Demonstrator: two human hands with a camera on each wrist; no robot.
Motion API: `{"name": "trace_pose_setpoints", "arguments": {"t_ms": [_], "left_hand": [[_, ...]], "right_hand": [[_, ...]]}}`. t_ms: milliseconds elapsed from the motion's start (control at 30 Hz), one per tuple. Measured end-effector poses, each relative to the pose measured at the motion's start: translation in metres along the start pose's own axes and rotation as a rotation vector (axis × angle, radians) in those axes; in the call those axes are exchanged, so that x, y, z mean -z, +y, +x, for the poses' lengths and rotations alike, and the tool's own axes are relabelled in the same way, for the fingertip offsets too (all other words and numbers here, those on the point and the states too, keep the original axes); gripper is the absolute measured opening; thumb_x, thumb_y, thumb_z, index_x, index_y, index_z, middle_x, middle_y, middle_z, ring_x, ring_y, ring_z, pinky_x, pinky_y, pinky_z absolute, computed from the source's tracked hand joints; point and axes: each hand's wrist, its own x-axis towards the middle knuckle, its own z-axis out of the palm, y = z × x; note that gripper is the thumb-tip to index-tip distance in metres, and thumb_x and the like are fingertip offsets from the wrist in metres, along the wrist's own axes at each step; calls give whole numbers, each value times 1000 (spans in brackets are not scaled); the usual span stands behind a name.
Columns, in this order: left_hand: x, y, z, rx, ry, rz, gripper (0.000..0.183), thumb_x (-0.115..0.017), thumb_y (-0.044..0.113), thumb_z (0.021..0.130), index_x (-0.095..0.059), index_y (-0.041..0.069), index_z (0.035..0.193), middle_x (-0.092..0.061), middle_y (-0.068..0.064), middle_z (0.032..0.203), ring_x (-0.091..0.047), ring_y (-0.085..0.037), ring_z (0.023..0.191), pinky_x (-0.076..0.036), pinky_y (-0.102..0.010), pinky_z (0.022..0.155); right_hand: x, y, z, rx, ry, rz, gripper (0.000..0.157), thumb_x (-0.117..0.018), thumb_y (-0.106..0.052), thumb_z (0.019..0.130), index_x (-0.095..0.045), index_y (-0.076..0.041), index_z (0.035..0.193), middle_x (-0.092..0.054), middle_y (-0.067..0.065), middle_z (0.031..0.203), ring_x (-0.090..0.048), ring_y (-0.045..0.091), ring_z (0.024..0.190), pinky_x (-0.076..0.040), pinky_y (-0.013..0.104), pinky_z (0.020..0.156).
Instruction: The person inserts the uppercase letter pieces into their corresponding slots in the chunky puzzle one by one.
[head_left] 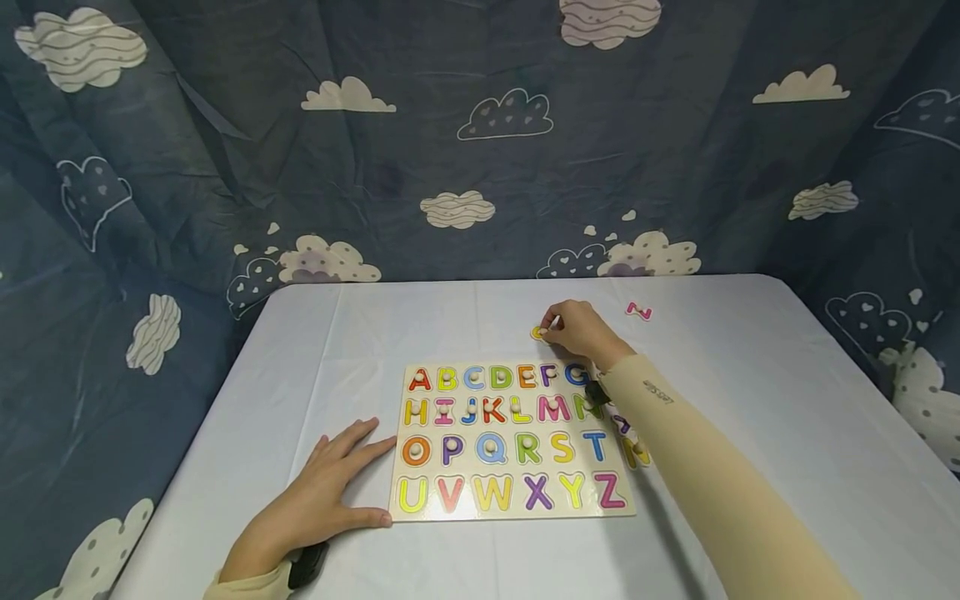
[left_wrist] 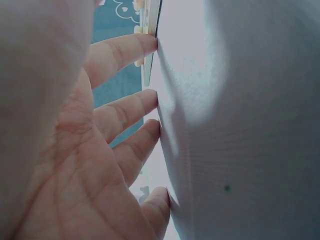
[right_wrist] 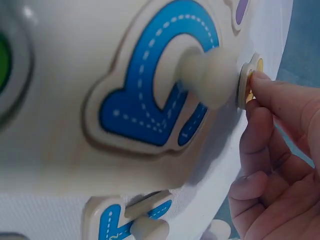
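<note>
A wooden alphabet puzzle board [head_left: 468,425] lies on the white-covered table, printed A to Z in four rows. My left hand [head_left: 322,487] is spread at its left side, with a fingertip and the thumb touching the edge. In the left wrist view, the fingertips [left_wrist: 150,97] rest on the cloth. Beyond the board's upper right corner, my right hand [head_left: 585,333] pinches a small yellow letter piece [head_left: 536,333]. Its thumb and finger cover most of that piece [right_wrist: 260,65], so the letter cannot be read. A blue knobbed G [right_wrist: 142,75] sits in the board nearby.
A pink zigzag-shaped letter piece [head_left: 639,312] lies at the back right of the table. More loose pieces, among them a yellow one [head_left: 637,454], lie beside the board's right edge, partly hidden by my right forearm. A dark cloud-patterned cloth [head_left: 480,175] hangs behind.
</note>
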Motion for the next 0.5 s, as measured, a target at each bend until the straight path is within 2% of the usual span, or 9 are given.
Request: {"name": "trace_pose_setpoints", "arguments": {"t_ms": [233,500], "left_hand": [[0,0,-1,-20,6,7,100,-93,61,70,-58,23,156,-42,-16,170,-34,-45,160,-18,-78,127],[1,0,-2,-39,12,8,99,-92,61,72,-58,22,156,-42,-17,170,-34,-47,160,-19,-79,126]], "right_hand": [[10,5,-9,57,42,-2,14,-74,-15,101,-73,-1,105,-63,9,85,-55,21,79,-45,30,71],[21,9,-36,0,20,44,19,-74,-20,102,-71,-2,106,-60,8,88,-56,21,81,-46,27,67]]}}
